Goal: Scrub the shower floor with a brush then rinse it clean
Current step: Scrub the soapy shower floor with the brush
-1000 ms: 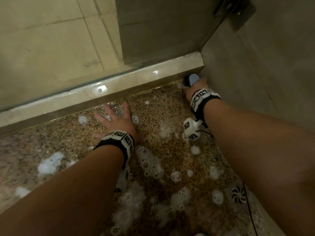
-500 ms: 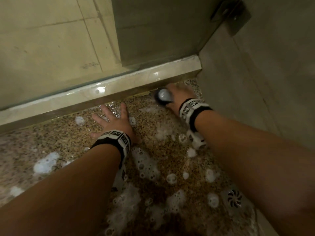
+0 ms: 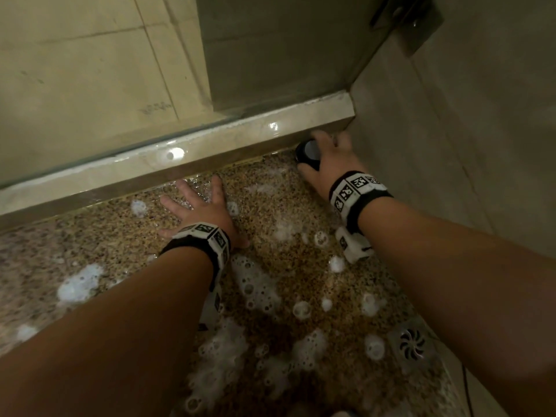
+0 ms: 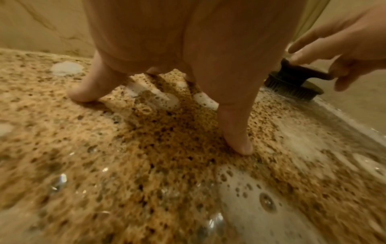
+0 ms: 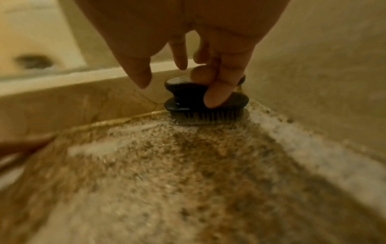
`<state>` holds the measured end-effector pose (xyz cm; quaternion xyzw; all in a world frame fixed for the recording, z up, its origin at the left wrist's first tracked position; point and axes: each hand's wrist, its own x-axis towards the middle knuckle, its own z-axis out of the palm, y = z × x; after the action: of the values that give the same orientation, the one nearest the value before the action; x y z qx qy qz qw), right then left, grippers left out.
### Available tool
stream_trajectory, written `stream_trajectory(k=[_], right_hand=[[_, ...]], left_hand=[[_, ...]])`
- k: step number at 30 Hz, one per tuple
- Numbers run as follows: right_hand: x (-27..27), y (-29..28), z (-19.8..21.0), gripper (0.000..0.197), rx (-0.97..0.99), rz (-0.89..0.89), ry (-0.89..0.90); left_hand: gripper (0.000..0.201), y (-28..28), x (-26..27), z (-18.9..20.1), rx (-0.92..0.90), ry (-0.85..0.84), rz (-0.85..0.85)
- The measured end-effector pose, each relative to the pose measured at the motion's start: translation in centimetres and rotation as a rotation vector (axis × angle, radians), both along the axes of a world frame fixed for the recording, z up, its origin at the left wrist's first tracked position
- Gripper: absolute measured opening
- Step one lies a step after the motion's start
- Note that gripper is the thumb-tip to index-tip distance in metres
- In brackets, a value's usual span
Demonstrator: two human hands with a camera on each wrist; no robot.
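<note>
1. Foam (image 3: 79, 285) lay on the floor (image 3: 99, 224) left of my left hand, well away from the curb (image 3: 210, 145).
2. My left hand (image 3: 200, 210) was flat on the wet floor just below the curb, fingers spread and straight, holding nothing; I judge it was bracing my weight.
3. Between my hands the floor along the curb was wet, with thin streaks of suds (image 5: 100, 145).
4. My right hand (image 3: 326, 159) was curled over the brush (image 3: 308, 153), fingers hooked round its knob, thumb free.
5. The brush stood bristles-down in the corner where curb meets the right wall (image 3: 421, 145), touching or nearly touching the curb. It looked round, so I could name no long axis.
6. It lay up and right of my left hand, so the right hand alone was on it; that arm reached out, wrist bent down.
7. I judge scrubbing was under way: the next stroke had to come back from the corner toward the drain (image 3: 412, 344), near my right forearm. Rinsing was not yet begun.
</note>
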<state>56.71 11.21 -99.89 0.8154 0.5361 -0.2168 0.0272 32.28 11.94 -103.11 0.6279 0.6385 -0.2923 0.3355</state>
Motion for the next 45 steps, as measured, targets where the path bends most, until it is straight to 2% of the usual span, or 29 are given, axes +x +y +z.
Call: stream_trajectory(k=[2, 8, 17, 21, 25, 29, 31, 33, 36, 41, 45], right_hand=[[-0.1, 0.4, -0.5, 0.067, -0.019, -0.05, 0.061], [0.3, 0.6, -1.7, 0.045, 0.01, -0.051, 0.043], [1.7, 1.2, -1.6, 0.044, 0.073, -0.135, 0.041], [1.2, 1.3, -1.4, 0.035, 0.126, -0.175, 0.033], [1.9, 1.2, -0.9, 0.027, 0.046, -0.136, -0.037], [2.4, -0.3, -0.4, 0.004, -0.069, -0.162, -0.058], [2.7, -1.7, -0.6, 0.016, -0.047, -0.172, -0.042], [3.0, -3.5, -0.6, 0.019, -0.039, -0.176, -0.025], [3.2, -6.1, -0.6, 0.029, -0.174, -0.104, -0.139], [3.3, -10.7, -0.4, 0.028, -0.21, -0.118, -0.158], [3.1, -14.7, -0.6, 0.038, -0.278, -0.151, -0.206]], left_hand=[[0.154, 0.0, -0.1, 0.0, -0.001, 0.006, -0.002], [0.154, -0.1, 0.1, -0.1, -0.001, 0.009, 0.003], [0.154, -0.2, 0.2, -0.2, 0.006, 0.022, 0.001], [0.152, -0.2, 0.2, -0.1, -0.001, 0.032, -0.004], [0.152, 0.0, 0.4, 0.1, -0.014, 0.038, -0.009], [0.154, 0.1, 0.4, 0.3, -0.015, 0.042, -0.021], [0.155, 0.0, 0.4, 0.3, -0.012, 0.045, -0.033], [0.154, -0.1, 0.3, 0.4, -0.007, 0.04, -0.03], [0.152, -0.4, 0.3, 0.6, 0.005, 0.036, -0.034], [0.152, -0.5, 0.6, 1.1, 0.014, 0.061, -0.041], [0.152, -0.4, 0.5, 1.1, 0.014, 0.07, -0.048]])
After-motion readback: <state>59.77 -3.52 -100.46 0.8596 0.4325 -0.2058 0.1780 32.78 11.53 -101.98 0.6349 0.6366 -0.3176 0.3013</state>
